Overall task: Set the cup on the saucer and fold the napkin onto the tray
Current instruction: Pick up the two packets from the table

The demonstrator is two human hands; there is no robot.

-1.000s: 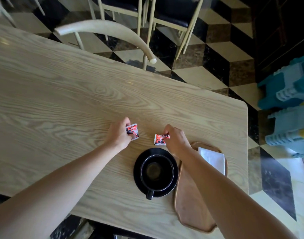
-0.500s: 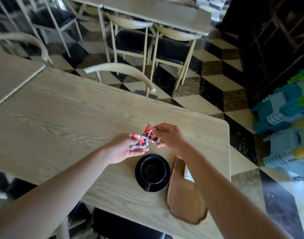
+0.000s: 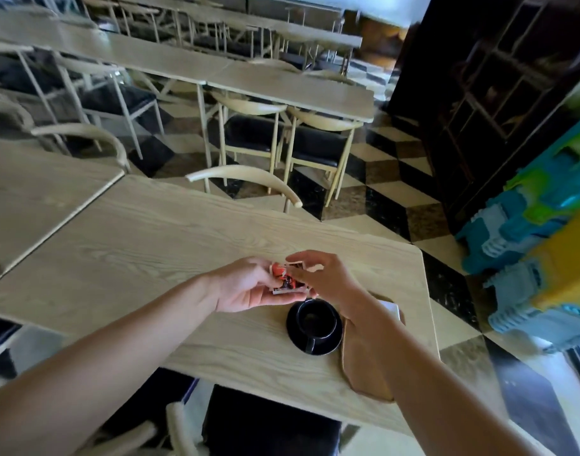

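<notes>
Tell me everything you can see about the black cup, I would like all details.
The black cup looks like glossy ceramic, round, with a small handle that points toward the person. It stands upright in the middle of a black saucer on the wooden table, just left of the wooden tray. Its inside is dark; whether it holds any drink cannot be told. Neither hand touches it.

Red packets (image 3: 287,279): print blurred, nothing legible.
</notes>
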